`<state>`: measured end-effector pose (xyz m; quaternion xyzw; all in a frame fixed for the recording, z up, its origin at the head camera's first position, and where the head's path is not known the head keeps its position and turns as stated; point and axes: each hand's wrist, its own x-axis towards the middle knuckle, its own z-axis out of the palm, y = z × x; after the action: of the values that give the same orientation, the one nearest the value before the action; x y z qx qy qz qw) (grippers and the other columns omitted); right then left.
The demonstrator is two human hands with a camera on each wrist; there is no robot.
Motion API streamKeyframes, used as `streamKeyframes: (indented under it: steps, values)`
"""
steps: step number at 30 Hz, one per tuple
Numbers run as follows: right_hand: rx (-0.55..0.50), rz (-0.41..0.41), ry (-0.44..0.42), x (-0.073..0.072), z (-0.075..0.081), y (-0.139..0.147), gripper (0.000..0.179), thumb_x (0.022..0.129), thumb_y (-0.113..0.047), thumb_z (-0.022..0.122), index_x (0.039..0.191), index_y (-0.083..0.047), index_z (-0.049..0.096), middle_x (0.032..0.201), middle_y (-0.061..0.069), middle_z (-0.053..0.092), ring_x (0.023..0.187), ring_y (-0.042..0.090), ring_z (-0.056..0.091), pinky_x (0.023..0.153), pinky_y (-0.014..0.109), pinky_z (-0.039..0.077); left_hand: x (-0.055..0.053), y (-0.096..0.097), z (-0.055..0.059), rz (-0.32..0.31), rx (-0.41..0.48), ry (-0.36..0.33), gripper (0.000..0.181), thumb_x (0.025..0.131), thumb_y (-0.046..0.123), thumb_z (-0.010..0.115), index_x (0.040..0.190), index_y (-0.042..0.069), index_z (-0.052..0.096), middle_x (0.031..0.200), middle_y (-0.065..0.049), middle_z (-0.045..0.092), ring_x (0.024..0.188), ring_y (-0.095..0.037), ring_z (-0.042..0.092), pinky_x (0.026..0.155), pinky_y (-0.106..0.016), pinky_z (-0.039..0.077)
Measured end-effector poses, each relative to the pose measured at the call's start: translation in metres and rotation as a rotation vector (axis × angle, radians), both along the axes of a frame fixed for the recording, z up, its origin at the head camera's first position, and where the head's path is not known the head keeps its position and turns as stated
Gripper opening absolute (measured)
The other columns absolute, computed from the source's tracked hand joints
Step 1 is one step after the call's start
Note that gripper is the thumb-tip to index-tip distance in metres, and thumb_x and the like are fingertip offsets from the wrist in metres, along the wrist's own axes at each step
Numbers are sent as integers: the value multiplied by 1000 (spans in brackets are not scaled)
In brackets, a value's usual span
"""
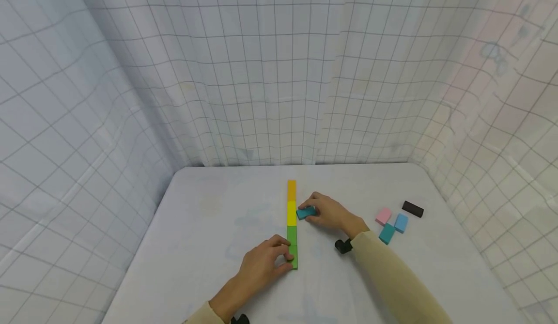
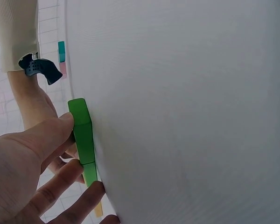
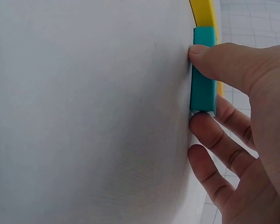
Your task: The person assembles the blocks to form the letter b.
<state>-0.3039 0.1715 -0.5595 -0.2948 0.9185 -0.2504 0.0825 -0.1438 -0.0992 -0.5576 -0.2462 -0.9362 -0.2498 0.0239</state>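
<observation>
Nearest me: my L sleeve (image 1: 204, 316), beige, w/ a black wrist mount (image 1: 240, 319) beside it. Then my L hand (image 1: 261, 262): thumb & fingertips curled onto the near green block (image 1: 294, 252), so I've got that one pinched, flat on the white table (image 1: 196, 251). The far green block (image 1: 292, 235) butts end-on against it; can't tell from L wrist view if a L fingertip touches that one too.

My R sleeve (image 1: 392, 268) comes in from lower R, another blk mount (image 1: 343, 246) at that wrist. Off R, a loose teal block (image 1: 387, 234), a blue block (image 1: 401, 223) & a pink block (image 1: 383, 216) sit close tog., black block (image 1: 412, 208) a bit apart, further R.

Abt level w/ those, my R hand (image 1: 329, 211) grasps a held teal block (image 1: 306, 212) btwn thumb & fingers. Its L end's right by the R side of the yellow block (image 1: 291, 213); can't tell if touching. Yellow's next in line after the greens, then the orange block (image 1: 291, 190), farthest of the straight row. Behind the table's back edge: grid-pattern cloth (image 1: 279, 86), also up both sides.
</observation>
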Motion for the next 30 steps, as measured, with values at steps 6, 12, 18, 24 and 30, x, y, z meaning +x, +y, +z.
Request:
streamKeyframes:
  steps: [6,12,18,24,30]
  values:
    - [9,-5,-5,-1,-1,1,38,109,-25,86,147,-24,81,133,1,71,105,12,62,99,35,56,0,0,-1,1,3,-3,14,95,29,100,100,28,86,136,6,80,113,-18,82,81,-28,66]
    - [22,-3,-2,-1,-1,1,38,109,-25,86,147,-24,81,133,2,71,104,13,61,98,35,57,0,1,-2,8,3,-6,14,95,29,100,99,29,87,135,7,80,113,-17,82,82,-29,66]
    - [19,-6,-2,0,0,1,38,109,-25,86,146,-23,81,133,1,71,104,12,61,99,36,57,0,1,-1,14,7,1,14,95,29,100,99,29,87,135,7,80,113,-17,82,81,-30,66]
    - [8,3,-2,1,-1,2,38,109,-25,86,146,-22,81,133,1,71,105,12,61,100,36,57,0,1,-1,14,5,8,15,94,29,101,98,29,87,134,7,80,113,-17,82,82,-30,67]
    - [-13,23,-6,0,-1,3,38,109,-22,86,146,-19,81,132,2,71,108,12,62,101,35,57,0,1,-2,13,8,11,15,94,30,101,98,30,86,134,7,80,113,-17,82,81,-30,66]
